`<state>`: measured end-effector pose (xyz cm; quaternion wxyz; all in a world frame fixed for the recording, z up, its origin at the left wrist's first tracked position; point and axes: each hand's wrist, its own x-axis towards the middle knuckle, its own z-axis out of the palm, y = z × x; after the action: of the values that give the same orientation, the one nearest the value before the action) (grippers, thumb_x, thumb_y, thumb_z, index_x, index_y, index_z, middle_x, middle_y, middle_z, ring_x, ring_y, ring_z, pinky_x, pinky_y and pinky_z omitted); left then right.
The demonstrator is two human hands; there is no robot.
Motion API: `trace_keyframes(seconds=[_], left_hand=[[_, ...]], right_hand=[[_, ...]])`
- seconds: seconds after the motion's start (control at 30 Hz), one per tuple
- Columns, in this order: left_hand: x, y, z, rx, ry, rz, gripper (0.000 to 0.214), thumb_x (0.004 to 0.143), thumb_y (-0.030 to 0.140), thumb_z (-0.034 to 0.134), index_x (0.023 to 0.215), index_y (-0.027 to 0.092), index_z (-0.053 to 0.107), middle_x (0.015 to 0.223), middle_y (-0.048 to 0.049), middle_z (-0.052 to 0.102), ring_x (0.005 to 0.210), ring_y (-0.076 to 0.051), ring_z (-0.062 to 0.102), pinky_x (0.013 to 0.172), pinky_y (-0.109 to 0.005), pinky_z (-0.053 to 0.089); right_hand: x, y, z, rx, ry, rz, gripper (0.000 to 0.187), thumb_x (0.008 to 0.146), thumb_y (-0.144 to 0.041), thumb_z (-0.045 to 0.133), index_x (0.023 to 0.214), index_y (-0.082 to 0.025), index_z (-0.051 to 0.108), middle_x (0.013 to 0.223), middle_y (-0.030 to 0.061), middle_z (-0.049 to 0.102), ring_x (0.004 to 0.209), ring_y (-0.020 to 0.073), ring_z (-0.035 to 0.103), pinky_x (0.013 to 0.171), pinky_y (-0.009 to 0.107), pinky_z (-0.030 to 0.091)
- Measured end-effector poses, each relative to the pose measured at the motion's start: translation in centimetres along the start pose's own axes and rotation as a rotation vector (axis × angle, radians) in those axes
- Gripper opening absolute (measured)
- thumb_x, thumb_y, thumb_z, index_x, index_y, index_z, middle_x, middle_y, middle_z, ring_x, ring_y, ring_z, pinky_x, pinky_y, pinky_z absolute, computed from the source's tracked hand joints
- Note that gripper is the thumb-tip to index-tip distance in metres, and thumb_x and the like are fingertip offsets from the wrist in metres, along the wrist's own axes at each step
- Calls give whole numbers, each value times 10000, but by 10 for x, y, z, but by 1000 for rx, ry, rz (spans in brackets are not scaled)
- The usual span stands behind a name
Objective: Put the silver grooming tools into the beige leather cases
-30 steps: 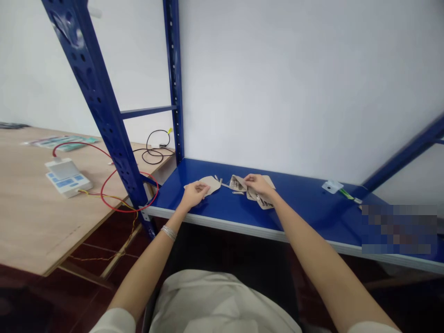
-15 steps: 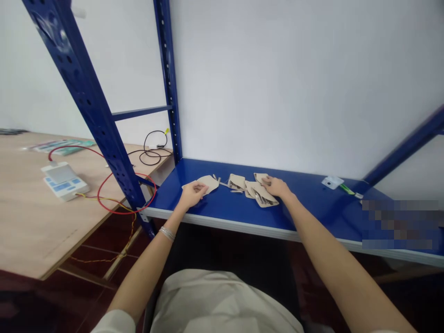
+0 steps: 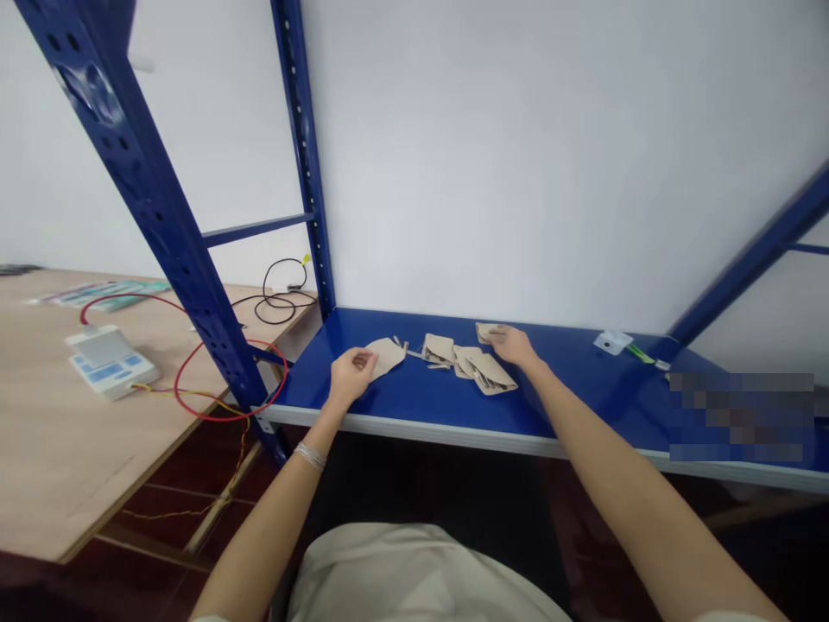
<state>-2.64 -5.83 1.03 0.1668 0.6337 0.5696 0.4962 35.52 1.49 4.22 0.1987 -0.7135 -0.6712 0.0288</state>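
L hand [image 3: 351, 377] is touching a tan pouch [image 3: 387, 356], can't tell if gripping, while R hand [image 3: 511, 345] is resting loose fingers on another pouch [image 3: 485, 333], more pouches [image 3: 490, 374] lying just below those fingers.

Beige pouches [image 3: 490, 373] — on a glossy blue shelf [image 3: 583, 406]

Blue steel rack upright [image 3: 165, 233] beside plywood table [image 3: 65, 458]; white keypad unit [image 3: 110, 363], red wire [image 3: 220, 418], black cable [image 3: 278, 302] on top.

A glossy blue steel shelf [image 3: 615, 402] with a pale metal front edge carries a cluster of flat beige pouches [image 3: 490, 374]; right of them lies 1 small white square plastic plate [image 3: 612, 342] trailing a green wire [image 3: 643, 354].
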Motion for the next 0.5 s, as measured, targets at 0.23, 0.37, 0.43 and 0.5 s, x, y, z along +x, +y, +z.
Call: trace_keyframes(seconds=[0.23, 0.37, 0.43, 0.5], left_hand=[[-10, 5, 6, 589, -35, 32, 450, 813, 419, 588, 1190, 177, 629, 1263, -171, 596, 1221, -325, 494, 1022, -483, 330], [-17, 10, 8, 683, -4, 11, 428, 825, 495, 551, 1098, 188, 671, 1214, -164, 604, 1141, -335, 516, 975, -508, 325], [-19, 12, 8, 723, 34, -15, 467, 815, 532, 548, 1080, 170, 677, 1176, -190, 595, 1111, -363, 510, 934, -520, 337], [-18, 14, 7, 747, 55, -60, 545, 786, 580, 562, 1101, 147, 665, 1164, -220, 577, 1100, -392, 496, 900, -512, 352]], right_hand=[[-59, -19, -16, 76, -273, 19, 1033, 588, -712, 714, 1402, -121, 480, 1308, 187, 581, 1131, 317, 590, 921, 364, 477], [-82, -36, 12, -59, -131, -57, 869, 710, -743, 593, 1440, -303, 422, 1456, 155, 417, 1268, 393, 450, 1005, 506, 373], [-84, -43, 24, -98, -102, -31, 738, 814, -727, 461, 1431, -324, 425, 1495, 149, 359, 1301, 403, 400, 1020, 537, 332], [-80, -48, 30, -97, -86, 34, 692, 871, -712, 348, 1417, -299, 446, 1490, 160, 360, 1314, 397, 382, 1028, 533, 315]])
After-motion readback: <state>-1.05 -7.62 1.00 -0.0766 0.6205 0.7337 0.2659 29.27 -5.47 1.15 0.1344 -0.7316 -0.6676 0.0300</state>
